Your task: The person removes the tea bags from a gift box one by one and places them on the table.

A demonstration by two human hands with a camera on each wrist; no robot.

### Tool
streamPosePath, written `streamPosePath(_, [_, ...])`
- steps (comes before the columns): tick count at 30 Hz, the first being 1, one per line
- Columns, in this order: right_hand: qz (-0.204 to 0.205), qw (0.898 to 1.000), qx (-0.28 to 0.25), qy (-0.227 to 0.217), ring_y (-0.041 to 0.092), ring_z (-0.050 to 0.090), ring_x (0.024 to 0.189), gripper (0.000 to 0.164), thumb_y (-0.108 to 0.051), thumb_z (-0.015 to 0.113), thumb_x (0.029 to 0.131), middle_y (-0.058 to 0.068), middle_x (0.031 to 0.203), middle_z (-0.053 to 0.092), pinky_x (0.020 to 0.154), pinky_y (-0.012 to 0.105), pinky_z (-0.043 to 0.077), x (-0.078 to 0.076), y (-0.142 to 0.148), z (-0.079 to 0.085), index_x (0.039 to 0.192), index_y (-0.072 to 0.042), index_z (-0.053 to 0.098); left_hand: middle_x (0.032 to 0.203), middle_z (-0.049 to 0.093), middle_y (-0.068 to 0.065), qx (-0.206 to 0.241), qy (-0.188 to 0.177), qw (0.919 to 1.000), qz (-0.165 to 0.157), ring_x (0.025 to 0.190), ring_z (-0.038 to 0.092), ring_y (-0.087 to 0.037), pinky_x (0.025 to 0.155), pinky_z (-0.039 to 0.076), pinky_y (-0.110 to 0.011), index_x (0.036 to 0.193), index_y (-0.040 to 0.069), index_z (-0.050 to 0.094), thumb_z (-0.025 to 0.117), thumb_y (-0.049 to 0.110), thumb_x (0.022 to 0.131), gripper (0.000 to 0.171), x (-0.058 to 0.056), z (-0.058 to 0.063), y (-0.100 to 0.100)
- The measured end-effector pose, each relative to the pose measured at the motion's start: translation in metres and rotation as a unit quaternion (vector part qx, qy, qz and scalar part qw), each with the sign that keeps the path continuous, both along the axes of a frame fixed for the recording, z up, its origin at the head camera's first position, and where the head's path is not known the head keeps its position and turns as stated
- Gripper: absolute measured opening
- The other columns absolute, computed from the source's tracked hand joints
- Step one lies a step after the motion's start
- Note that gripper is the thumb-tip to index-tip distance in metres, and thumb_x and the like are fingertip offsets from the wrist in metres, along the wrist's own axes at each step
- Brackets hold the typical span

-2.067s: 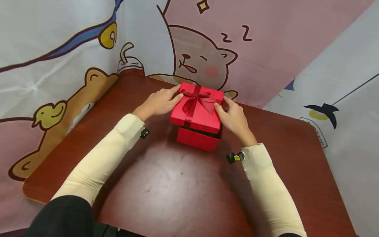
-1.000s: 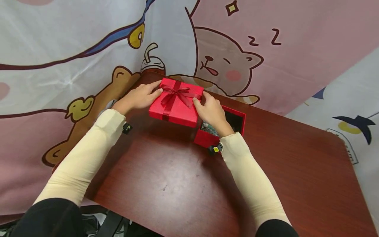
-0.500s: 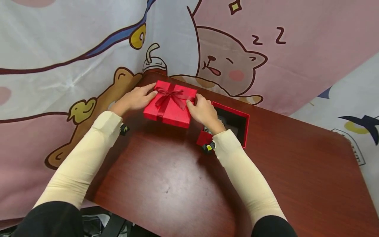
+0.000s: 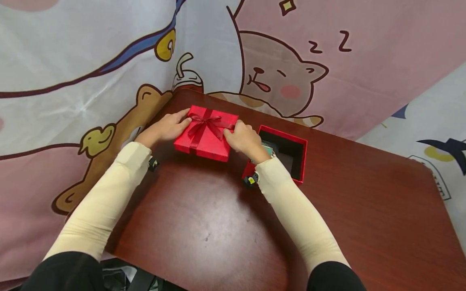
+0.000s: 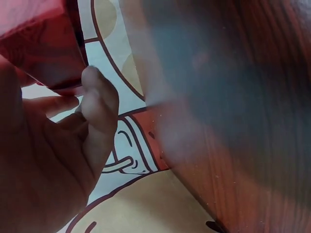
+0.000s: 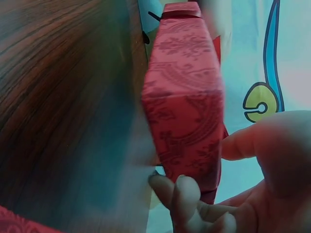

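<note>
A red gift box lid (image 4: 206,139) with a dark red ribbon bow is held level between both hands, just above the table at the left. My left hand (image 4: 165,128) grips its left edge, thumb on top. At the opposite edge my right hand (image 4: 245,139) pinches it, thumb on top; the right wrist view shows the lid's patterned side (image 6: 184,97) with fingers curled beneath. To the right stands the uncovered red box (image 4: 305,157), dark inside. Something greenish (image 4: 268,149) shows inside it, mostly hidden behind my right hand and wrist.
The brown wooden table (image 4: 218,210) runs under everything, with its far edge against a cartoon-printed cloth (image 4: 287,76). A drawn sleeping bear is behind the lid and box. Beyond the near table edge, dark objects lie below.
The lid has come off the box and moved left in both hands. In the last half second it has sunk slightly toward the table. The box has stayed behind, its inside now showing.
</note>
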State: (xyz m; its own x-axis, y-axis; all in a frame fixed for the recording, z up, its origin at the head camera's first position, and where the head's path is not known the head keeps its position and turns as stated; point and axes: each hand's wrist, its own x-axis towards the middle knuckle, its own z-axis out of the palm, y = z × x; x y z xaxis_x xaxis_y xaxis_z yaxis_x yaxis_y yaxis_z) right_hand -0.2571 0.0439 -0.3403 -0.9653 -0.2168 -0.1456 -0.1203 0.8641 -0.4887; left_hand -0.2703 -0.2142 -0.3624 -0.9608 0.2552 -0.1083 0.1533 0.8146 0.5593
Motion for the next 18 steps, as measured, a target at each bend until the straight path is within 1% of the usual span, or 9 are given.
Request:
streamPosePath(3, [0.005,1.000,0.008,-0.014,0.027,0.071,0.068,0.031,-0.040,0.047,0.096,0.007,0.071,0.065,0.061,0.038,0.047,-0.002,-0.002,-0.001,0.103,-0.011,0.050,0.145,0.046,-0.024,0.003,-0.006,0.9999,0.009,0.121,0.053,-0.036,0.102,0.041,-0.052,0.158,0.010,0.021,0.039,0.034,0.105,0.061,-0.002,-0.004,0.001])
streamPosePath(6, [0.009,1.000,0.015,-0.025,0.028,0.071,0.069,0.030,-0.040,0.047,0.096,0.008,0.067,0.065,0.061,0.038,0.047,-0.002,-0.004,-0.003,0.099,-0.011,0.051,0.134,0.054,-0.026,0.013,-0.016,0.9997,0.015,0.096,0.065,-0.034,0.082,0.053,-0.046,0.158,0.011,0.022,0.039,0.034,0.105,0.060,-0.001,-0.007,0.001])
streamPosePath(7, [0.010,0.999,0.018,-0.029,0.028,0.071,0.069,0.030,-0.040,0.048,0.097,0.008,0.066,0.065,0.061,0.038,0.047,-0.003,-0.005,-0.004,0.098,-0.011,0.052,0.130,0.056,-0.026,0.017,-0.019,0.9995,0.017,0.087,0.067,-0.032,0.073,0.055,-0.042,0.158,0.012,0.022,0.039,0.033,0.105,0.060,-0.001,-0.009,0.001])
streamPosePath(10, [0.014,0.999,0.024,-0.042,0.028,0.070,0.069,0.030,-0.040,0.048,0.098,0.008,0.065,0.065,0.061,0.039,0.047,-0.004,-0.006,-0.005,0.093,-0.011,0.054,0.125,0.058,-0.027,0.025,-0.023,0.9993,0.015,0.069,0.068,-0.027,0.056,0.055,-0.036,0.158,0.011,0.022,0.039,0.031,0.105,0.059,-0.001,-0.012,0.001])
streamPosePath(15, [0.016,0.997,0.040,-0.062,0.029,0.069,0.071,0.036,-0.039,0.047,0.099,0.009,0.065,0.066,0.062,0.040,0.046,-0.005,-0.007,-0.007,0.083,-0.008,0.059,0.126,0.056,-0.029,0.027,-0.037,0.9989,0.009,0.061,0.066,-0.023,0.051,0.054,-0.035,0.158,0.009,0.020,0.039,0.031,0.105,0.060,-0.006,-0.017,0.002])
streamPosePath(18, [0.019,0.996,0.054,-0.069,0.028,0.070,0.071,0.036,-0.038,0.047,0.099,0.009,0.066,0.067,0.064,0.040,0.046,-0.006,-0.011,-0.008,0.082,-0.008,0.059,0.126,0.056,-0.029,0.018,-0.045,0.9988,0.008,0.059,0.066,-0.024,0.051,0.054,-0.034,0.158,0.009,0.020,0.038,0.031,0.105,0.060,-0.007,-0.019,0.001])
